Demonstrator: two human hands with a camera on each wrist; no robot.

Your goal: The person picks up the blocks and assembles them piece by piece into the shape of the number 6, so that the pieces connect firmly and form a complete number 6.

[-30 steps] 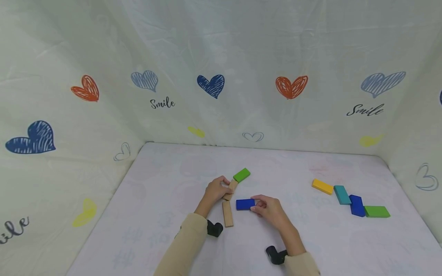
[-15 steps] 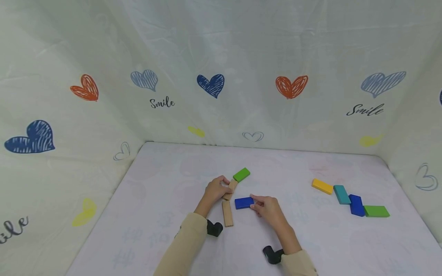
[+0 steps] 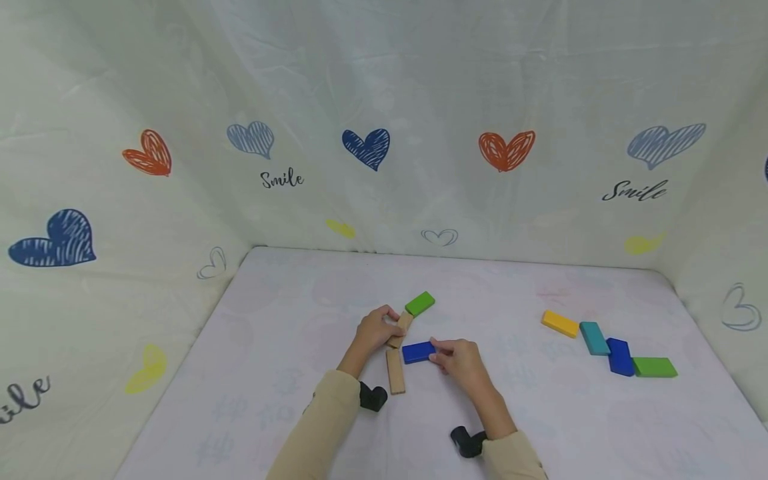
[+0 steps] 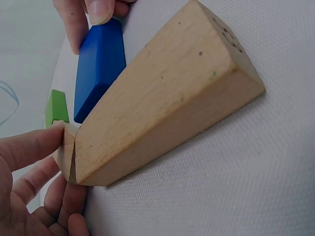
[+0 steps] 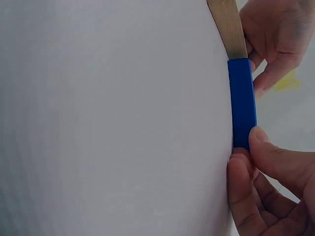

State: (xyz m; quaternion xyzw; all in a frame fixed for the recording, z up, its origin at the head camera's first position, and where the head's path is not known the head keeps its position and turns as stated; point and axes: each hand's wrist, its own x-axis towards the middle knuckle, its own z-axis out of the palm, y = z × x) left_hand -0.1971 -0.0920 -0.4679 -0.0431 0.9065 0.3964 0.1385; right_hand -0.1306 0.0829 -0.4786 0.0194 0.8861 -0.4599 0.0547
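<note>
My left hand [image 3: 373,330] pinches a plain wooden block [image 3: 406,323] between thumb and fingers near the table's middle. A green block [image 3: 420,304] touches its far end, set at an angle. Towards me, a second wooden block [image 3: 395,372] lies with its end against the held one; it fills much of the left wrist view, with marks on its end face. My right hand [image 3: 462,360] pinches the right end of a dark blue block [image 3: 418,353], whose left end is close beside the joint of the two wooden blocks. The blue block [image 5: 242,103] lies flat along the cloth.
Off to the right, a yellow block [image 3: 561,325], a teal block [image 3: 594,339], another blue block [image 3: 621,357] and a green block [image 3: 655,367] form a staggered row. Black wrist devices [image 3: 373,398] stick out by both sleeves. A printed cloth wall [image 3: 420,200] stands behind the table.
My right hand has moved the blue block leftward and slightly away from me, closer to the wooden blocks. The left hand and the other blocks stay put.
</note>
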